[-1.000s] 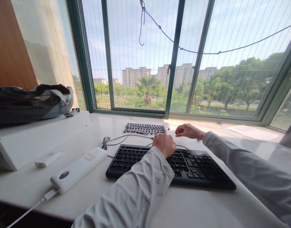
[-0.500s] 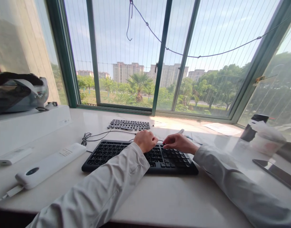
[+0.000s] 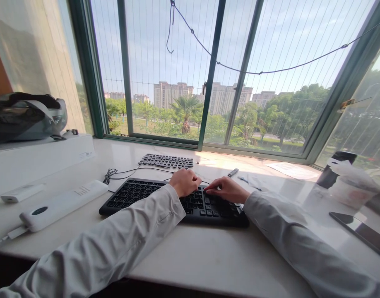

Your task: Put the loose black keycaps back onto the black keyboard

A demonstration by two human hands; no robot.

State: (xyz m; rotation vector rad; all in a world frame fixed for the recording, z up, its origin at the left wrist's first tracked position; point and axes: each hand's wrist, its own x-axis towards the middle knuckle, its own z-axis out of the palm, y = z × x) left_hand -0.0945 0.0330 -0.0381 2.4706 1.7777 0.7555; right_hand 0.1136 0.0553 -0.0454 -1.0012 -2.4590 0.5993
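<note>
A black keyboard [image 3: 128,199] lies in front of me on the white desk. My left hand [image 3: 185,182] is closed above its middle, fingers curled under; whatever they hold is hidden. Just to the right, my right hand [image 3: 227,189] rests over the keyboard's right part, thumb and forefinger pinched together at the keys. Anything between those fingertips is too small to make out. Behind the keyboard, many small black keycaps [image 3: 167,160] are laid out in rows. A dark cable [image 3: 115,175] lies coiled behind the left end.
A white power bank-like device [image 3: 66,205] and a smaller white box [image 3: 24,192] lie left, near a white carton [image 3: 75,150] bearing a dark visor [image 3: 31,118]. To the right are a pen [image 3: 233,172], a phone [image 3: 360,231], a plastic-wrapped cup [image 3: 353,188] and paper [image 3: 292,170].
The view has shifted slightly, so the keyboard and both hands appear a little further left. The pen behind my right hand shows more fully. Both hands keep nearly the same pose.
</note>
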